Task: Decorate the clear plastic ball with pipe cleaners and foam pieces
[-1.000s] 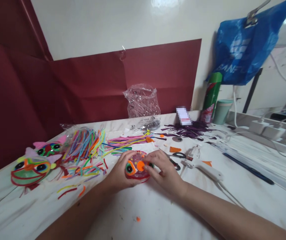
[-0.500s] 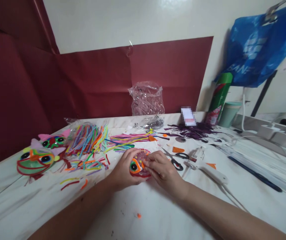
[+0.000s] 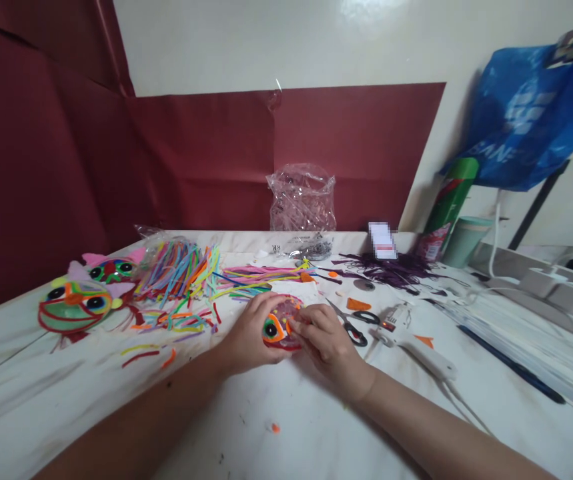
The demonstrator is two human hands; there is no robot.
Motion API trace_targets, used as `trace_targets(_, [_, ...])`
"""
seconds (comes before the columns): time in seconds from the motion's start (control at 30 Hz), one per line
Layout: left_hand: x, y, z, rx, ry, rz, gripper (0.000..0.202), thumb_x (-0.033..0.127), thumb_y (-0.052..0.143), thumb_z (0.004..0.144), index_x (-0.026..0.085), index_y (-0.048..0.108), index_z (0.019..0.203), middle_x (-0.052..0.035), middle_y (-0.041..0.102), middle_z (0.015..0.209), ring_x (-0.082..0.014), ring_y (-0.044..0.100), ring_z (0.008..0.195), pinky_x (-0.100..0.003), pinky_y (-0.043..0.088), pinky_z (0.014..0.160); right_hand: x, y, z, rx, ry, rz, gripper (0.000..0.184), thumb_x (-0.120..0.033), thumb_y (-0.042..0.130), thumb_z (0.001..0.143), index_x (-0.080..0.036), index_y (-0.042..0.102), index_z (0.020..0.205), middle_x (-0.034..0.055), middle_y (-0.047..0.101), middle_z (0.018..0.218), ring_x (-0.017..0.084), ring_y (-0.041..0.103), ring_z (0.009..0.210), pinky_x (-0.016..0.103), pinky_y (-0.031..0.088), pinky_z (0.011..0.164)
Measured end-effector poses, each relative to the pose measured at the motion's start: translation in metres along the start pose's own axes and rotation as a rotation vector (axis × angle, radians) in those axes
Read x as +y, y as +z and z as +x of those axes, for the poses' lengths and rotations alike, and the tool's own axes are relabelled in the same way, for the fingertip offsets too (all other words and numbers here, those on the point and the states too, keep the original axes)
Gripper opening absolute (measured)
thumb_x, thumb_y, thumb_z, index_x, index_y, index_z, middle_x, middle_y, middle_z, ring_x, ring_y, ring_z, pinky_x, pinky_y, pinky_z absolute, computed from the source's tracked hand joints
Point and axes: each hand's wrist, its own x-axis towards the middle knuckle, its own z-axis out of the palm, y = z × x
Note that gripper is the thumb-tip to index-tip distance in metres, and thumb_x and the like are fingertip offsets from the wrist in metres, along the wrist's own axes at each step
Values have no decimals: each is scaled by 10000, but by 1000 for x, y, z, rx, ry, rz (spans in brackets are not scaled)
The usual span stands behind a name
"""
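My left hand [image 3: 251,337] is closed around the left side of a round craft face [image 3: 277,343], which has a red pipe-cleaner rim, purple see-through netting and one black eye ringed in green and orange. The fingertips of my right hand [image 3: 327,337] are pinched together against the middle of this face, beside a bit of orange. Whatever lies between those fingertips is hidden, as is the right half of the face. Just right of my right hand lie black-handled scissors [image 3: 355,333] and a white glue gun [image 3: 423,353] with its cord.
Two finished-looking craft faces [image 3: 73,317] lie at left. Pipe cleaners [image 3: 173,270] are heaped behind my left hand, with cut pieces [image 3: 181,321] nearer. Purple tassels [image 3: 396,270] and a phone [image 3: 382,241] are at back right. A dark blue stick [image 3: 511,363] and power strip [image 3: 561,290] lie farther right.
The camera view has shifted slightly. Both hands keep their places on the craft face, with the right fingertips still pressed at its middle. Nothing has been let go.
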Motion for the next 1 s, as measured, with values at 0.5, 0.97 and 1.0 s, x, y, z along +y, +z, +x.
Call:
trace_targets(0.5, [-21,-6,3,15,-422,-723,807,225,801,525,225,408,1230,-91,538,1253,-280,540,1114,-393,450,926,19,-8,-3,117,361,20,194,-208,474,880,-227,604,1023,85,619,959,223,575,935,392,479,828])
trace_targets(0.97, [-20,-2,-2,-32,-385,-664,756,359,726,628,237,379,1290,-92,589,1171,-277,587,1047,-401,506,841,12,-6,-3,132,437,81,164,-232,479,874,-224,572,1009,87,614,993,229,561,956,410,469,839])
trace_targets(1.0, [-18,-2,-2,-19,-346,-593,777,336,743,607,235,379,1286,-98,564,1206,-285,565,1081,-408,495,865,12,-5,-3,132,495,89,182,-256,484,869,-221,559,1031,91,608,1015,231,562,960,410,475,832])
